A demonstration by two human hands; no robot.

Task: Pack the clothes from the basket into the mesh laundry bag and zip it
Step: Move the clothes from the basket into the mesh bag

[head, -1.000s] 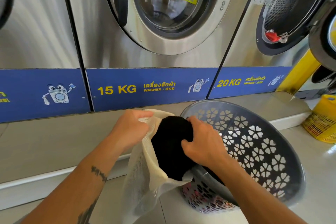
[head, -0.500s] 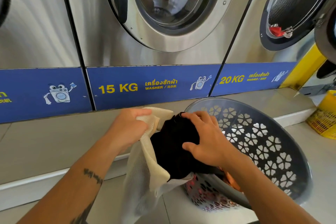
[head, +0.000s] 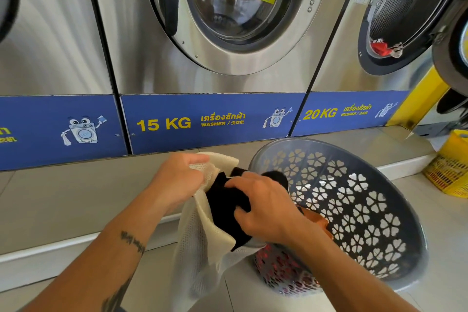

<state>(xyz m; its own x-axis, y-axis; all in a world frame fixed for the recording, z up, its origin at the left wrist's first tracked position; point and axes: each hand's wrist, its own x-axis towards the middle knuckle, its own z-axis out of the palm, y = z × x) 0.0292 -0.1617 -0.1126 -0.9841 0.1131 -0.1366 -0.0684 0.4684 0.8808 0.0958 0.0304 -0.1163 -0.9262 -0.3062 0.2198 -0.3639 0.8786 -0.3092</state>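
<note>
Hands met at the mouth of the mesh laundry bag (head: 202, 230), which hung just left of the basket (head: 395, 223). My left hand (head: 177, 182) was pinched shut on the bag's rim, holding the opening wide. My right hand (head: 266, 208), nearer the basket, was closed on the black garment (head: 225, 205), half inside the mouth. The bag's long axis ran downward, so I judged the coming push had to go down and leftward, away from the basket. Orange cloth (head: 316, 220) lay in the basket

Bag mouth: filled by the black garment (head: 228, 208).
Left: bare ledge (head: 76, 192).
Right: basket (head: 395, 233).
Behind: washers (head: 157, 63).
</note>
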